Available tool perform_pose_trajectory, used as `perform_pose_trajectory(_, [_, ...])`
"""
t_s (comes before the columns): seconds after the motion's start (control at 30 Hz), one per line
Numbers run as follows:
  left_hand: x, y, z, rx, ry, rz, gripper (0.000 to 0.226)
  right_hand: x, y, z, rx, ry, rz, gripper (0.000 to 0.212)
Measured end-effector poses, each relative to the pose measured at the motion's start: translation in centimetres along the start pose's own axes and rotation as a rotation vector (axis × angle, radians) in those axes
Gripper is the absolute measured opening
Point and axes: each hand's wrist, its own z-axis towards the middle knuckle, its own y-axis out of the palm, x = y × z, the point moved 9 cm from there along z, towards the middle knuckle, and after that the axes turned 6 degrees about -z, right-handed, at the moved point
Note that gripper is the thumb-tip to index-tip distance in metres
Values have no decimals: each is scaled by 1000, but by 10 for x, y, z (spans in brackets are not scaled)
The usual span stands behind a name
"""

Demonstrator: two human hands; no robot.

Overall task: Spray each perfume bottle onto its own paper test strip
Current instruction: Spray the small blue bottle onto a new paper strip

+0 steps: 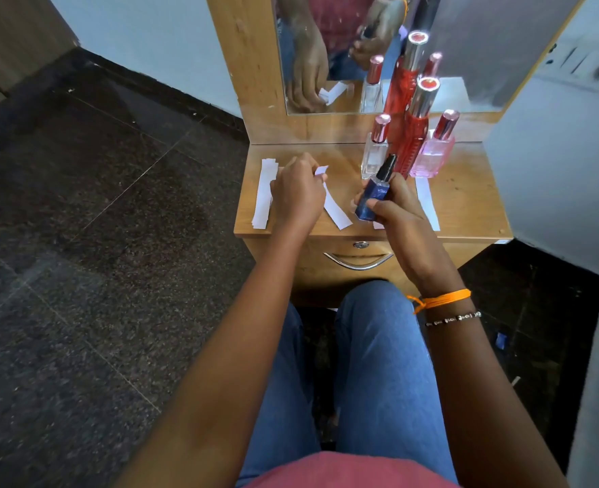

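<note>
My right hand (394,207) grips a dark blue perfume bottle (372,199) with a black spray top, tilted toward the left. My left hand (298,191) pinches the top end of a white paper strip (336,209) that hangs down to the wooden table (467,206). A stack of blank strips (265,193) lies at the left. Another strip (427,202) lies at the right, in front of the pink bottle (433,153). A clear bottle (374,153) and a tall red bottle (414,135) stand at the back.
A mirror (467,47) rises behind the bottles and reflects them and my hands. A drawer with a metal handle (357,260) sits below the tabletop. A white wall (555,170) closes in on the right. Dark tiled floor lies to the left.
</note>
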Motion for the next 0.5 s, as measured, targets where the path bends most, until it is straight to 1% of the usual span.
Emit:
perform_pose_trajectory(0.07, [-4,-12,-4,41,-24,-106,9,-1,8,0,-26,34,261,14])
perform_pose_trajectory(0.13, [-6,-26,-8,95,-34,-144,15,-5,15,-1,-43,29,434,5])
perform_pose_trajectory(0.17, [-6,-32,-10,116,-31,-163,20,-7,18,-2,-54,21,472,3])
perform_pose_trajectory(0.23, [-4,-44,-16,142,-8,-182,25,-10,22,-5,-96,1,504,6])
perform_pose_trajectory(0.37, [-2,-54,-29,123,30,-209,15,-15,31,-10,-184,-23,571,16])
perform_pose_trajectory(0.47, [-2,-55,-38,82,42,-272,4,-18,35,-13,-188,-18,617,25])
perform_pose_trajectory(0.5, [-1,-55,-42,60,44,-301,6,-18,35,-14,-180,-18,607,27])
